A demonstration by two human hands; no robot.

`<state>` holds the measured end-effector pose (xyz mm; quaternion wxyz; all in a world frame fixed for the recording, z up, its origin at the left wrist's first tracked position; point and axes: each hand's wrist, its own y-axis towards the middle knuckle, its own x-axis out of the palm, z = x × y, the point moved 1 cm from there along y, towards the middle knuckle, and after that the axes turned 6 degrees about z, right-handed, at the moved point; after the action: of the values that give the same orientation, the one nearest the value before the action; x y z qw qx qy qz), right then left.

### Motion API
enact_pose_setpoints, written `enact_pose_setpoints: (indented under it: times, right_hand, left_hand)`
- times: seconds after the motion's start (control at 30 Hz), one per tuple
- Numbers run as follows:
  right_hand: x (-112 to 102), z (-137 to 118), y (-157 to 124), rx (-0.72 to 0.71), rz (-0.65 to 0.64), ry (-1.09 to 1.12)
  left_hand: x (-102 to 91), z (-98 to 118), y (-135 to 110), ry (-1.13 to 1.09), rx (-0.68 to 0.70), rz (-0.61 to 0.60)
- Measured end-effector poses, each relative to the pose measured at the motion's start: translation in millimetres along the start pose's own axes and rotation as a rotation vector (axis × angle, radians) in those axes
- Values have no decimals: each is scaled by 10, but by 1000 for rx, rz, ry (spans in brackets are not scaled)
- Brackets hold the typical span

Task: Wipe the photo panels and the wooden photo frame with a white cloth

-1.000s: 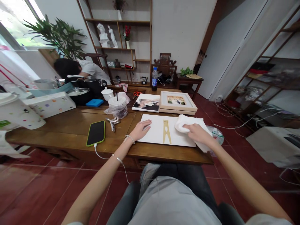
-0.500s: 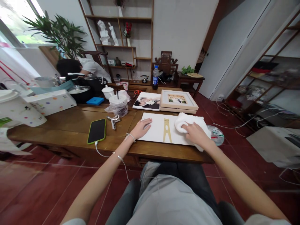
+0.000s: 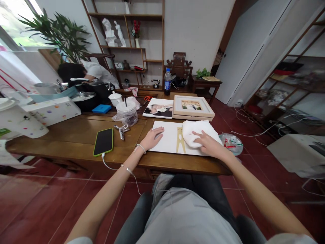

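A white board [image 3: 170, 142] with a tan clothespin-shaped piece [image 3: 180, 144] lies flat at the near edge of the wooden table [image 3: 76, 135]. My left hand [image 3: 152, 137] rests flat on the board's left side, fingers stretched out. My right hand [image 3: 209, 144] presses a white cloth [image 3: 195, 130] onto the board's right part, fingers spread over the cloth, just right of the tan piece.
Behind the board lie a photo print [image 3: 158, 109] and a framed picture [image 3: 193, 107]. A phone in a green case [image 3: 103, 141], a metal clip [image 3: 121, 129], a lidded cup in a bag [image 3: 126, 113], pots and boxes stand to the left. Another person [image 3: 76, 72] bends over at the far left.
My right hand has slid the cloth leftward across the board, closer to the tan piece. My left hand has stayed in place on the board.
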<state>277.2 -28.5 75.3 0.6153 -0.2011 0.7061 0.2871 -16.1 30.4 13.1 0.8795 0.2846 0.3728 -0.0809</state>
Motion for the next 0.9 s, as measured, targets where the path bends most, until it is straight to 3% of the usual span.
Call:
enact_pose_setpoints:
  times: [0.2,0.33,0.47,0.67,0.8,0.9]
  right_hand:
    - [-301,-446,-466,35,-139,184]
    - [-305,-486,-503,57,-124,193]
    - [-135,-235,-314,67,-26,154]
    - [111,154,218,88,129,84]
    - [172,178,444,138,187,66]
    - [200,77,436,186,193,61]
  left_hand:
    - [10,-7,1,4,-5,3]
    - [11,5,0,9,-11,1]
    - [5,16,-3,6,-13,5]
    - [2,7,-5,-15,-8,11]
    - [2,3,-8,-7,-5,13]
    - [1,8,-6,-3,-5,7]
